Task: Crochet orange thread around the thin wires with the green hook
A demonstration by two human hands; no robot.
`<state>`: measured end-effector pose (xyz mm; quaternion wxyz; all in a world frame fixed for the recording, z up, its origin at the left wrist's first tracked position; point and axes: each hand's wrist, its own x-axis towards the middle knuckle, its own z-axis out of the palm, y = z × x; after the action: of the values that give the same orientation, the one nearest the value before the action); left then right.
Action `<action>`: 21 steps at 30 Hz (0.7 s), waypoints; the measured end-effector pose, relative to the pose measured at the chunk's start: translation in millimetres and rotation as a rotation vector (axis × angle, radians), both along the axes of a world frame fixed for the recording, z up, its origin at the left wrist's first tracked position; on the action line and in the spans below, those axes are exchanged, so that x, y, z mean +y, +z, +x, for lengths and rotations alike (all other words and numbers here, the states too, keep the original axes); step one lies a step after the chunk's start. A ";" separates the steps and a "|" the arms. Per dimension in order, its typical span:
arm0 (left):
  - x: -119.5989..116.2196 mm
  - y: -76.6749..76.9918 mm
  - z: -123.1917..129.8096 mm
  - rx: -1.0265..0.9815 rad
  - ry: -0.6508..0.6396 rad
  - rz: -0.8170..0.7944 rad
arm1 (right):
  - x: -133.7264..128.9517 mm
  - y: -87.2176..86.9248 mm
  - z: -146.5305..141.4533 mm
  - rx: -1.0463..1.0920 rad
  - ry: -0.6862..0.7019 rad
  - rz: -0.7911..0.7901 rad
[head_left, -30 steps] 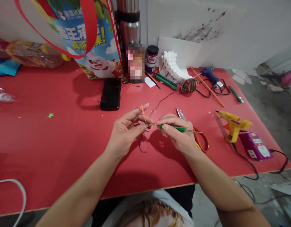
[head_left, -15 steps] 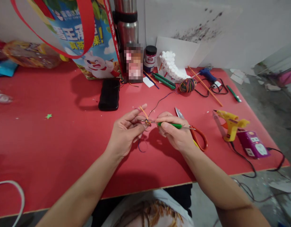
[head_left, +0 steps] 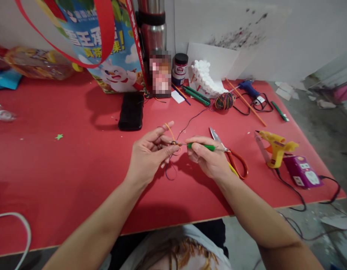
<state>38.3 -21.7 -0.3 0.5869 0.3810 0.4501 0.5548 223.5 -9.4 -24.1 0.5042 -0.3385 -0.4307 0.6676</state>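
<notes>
My left hand [head_left: 149, 153] pinches a small knot of multicoloured yarn [head_left: 173, 141], with an orange strand running over my index finger. My right hand [head_left: 208, 159] grips a green-handled crochet hook [head_left: 203, 147] whose metal tip meets the knot. A dark strand trails from the knot back to the multicoloured yarn ball [head_left: 224, 101]. Both hands hover just above the red table [head_left: 63, 168], near its middle.
Orange-handled scissors [head_left: 235, 161] lie right beside my right hand. A yellow glue gun [head_left: 275, 148] and purple power strip [head_left: 301, 171] sit at the right. A black phone [head_left: 131, 111], printed bag [head_left: 106, 45], steel flask [head_left: 153, 33], jar [head_left: 180, 63] and white foam piece [head_left: 205, 78] stand behind.
My hands have drawn slightly closer together and the hook tip has pushed into the yarn knot. The orange strand on my left index finger has dropped a little.
</notes>
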 end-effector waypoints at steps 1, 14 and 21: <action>0.0 -0.3 0.1 -0.007 -0.002 -0.011 | -0.4 0.6 -0.7 0.006 0.011 0.002; -5.2 -2.7 14.7 -0.285 0.046 -0.193 | -12.0 2.8 -17.7 0.122 -0.119 -0.007; -11.9 -11.5 19.0 -0.233 0.057 -0.083 | -14.3 -1.7 -17.3 0.061 -0.118 0.083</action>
<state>57.3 -33.6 -11.8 0.6345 0.2762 0.4121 0.5927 206.2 -23.6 -25.7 0.5693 -0.3214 -0.4218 0.6283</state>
